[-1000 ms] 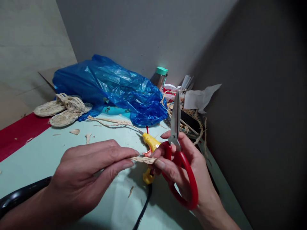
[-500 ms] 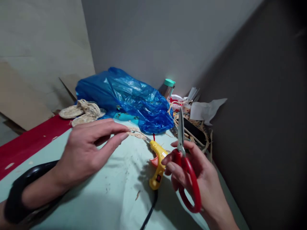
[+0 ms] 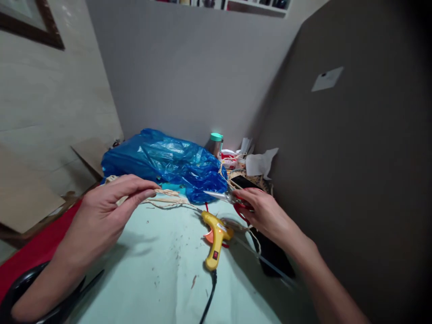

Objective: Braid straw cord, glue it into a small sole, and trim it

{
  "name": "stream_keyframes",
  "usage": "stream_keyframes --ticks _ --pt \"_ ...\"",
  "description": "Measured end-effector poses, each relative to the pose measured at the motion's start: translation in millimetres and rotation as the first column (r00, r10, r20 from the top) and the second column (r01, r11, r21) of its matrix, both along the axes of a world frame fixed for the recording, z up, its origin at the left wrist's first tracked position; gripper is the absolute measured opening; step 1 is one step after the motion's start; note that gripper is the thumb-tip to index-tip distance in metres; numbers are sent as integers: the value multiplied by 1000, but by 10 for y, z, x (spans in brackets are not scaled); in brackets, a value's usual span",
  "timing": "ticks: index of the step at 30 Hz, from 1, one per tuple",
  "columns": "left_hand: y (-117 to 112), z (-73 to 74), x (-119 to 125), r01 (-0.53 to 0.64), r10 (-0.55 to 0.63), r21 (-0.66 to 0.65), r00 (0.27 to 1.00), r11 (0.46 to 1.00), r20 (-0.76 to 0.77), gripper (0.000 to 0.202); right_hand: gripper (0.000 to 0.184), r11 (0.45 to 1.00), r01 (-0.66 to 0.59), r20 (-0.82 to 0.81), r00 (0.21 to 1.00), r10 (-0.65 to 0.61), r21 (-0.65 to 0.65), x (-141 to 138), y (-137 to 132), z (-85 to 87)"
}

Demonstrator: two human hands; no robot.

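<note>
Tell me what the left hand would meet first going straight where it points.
Probably the blue plastic bag, though depth is unclear: the left hand, pinching a braided strand, might pass above it.

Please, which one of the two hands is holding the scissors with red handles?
The right hand: it holds the red-handled scissors. The left hand instead pinches a pale braided strand.

Just one head-worn cam, looking forward and down across the table (image 3: 138, 288) (left hand (image 3: 108, 207) and right hand (image 3: 265, 213) pretty close up) toward the grey wall (image 3: 175, 85).
</note>
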State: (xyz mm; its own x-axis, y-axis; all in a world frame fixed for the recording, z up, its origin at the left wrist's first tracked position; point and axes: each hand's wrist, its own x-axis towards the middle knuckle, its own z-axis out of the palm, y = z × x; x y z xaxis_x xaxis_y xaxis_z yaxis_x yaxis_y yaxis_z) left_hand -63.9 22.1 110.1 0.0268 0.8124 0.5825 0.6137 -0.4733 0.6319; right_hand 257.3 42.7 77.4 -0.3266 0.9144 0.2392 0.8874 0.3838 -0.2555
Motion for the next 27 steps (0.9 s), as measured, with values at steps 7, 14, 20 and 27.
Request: stream_keyframes --ticks 7,14,20,27 --pt "224 373 221 366 -381 -125 915 922 -135 22 32 983 145 100 986 -134 -110 -202 393 -213" --pt "441 563 436 518 -587 -358 801 777 -117 20 34 970 200 93 978 -188 -138 -267 485 -471" --pt "364 683 531 610 -680 -403 732 682 -42 24 21 988 -41 -204 979 10 -148 -265 328 -13" --pt "333 717 493 610 -641 -337 767 717 24 21 25 939 -342 -688 690 224 -37 -435 -147 645"
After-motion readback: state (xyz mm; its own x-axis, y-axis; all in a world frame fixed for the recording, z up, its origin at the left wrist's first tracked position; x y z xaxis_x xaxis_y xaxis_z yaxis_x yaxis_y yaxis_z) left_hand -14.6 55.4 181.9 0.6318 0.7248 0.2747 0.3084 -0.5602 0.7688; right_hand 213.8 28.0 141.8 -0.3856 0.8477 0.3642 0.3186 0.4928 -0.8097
